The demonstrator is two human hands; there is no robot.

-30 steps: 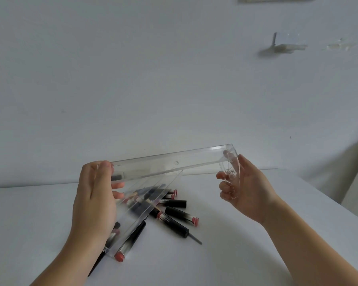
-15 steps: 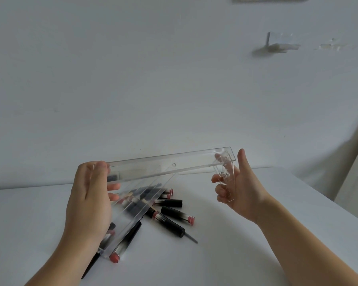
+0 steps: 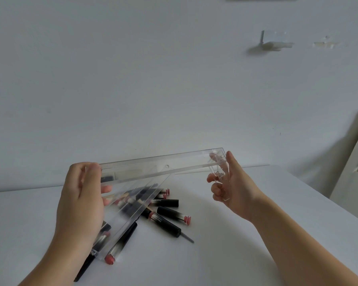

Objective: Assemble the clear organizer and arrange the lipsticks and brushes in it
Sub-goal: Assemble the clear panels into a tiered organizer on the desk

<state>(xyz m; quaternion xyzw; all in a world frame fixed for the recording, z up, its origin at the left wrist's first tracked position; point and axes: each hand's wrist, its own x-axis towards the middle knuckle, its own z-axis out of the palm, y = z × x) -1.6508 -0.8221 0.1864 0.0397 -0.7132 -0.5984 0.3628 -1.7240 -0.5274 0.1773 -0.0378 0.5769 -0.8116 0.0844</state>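
A long clear organizer shell (image 3: 153,166) hangs in the air above the white table (image 3: 215,254), tilted up toward the right. My left hand (image 3: 81,199) grips its left end, thumb on top and fingers behind the plastic. My right hand (image 3: 234,188) holds the right end with a small clear end piece (image 3: 218,174) against its palm. A second clear panel (image 3: 130,207) slants down from the shell toward the table. Under it lies a heap of several black lipsticks (image 3: 167,217) with pink ends, and a thin brush tip (image 3: 187,238) pokes out.
The table meets a plain white wall (image 3: 132,79) just behind the hands. A small white bracket (image 3: 275,41) is fixed high on the wall. A white chair back (image 3: 351,170) stands past the table's right edge.
Both hands and the clear shell have shifted slightly left and down in view as the head turned; the grips look the same.
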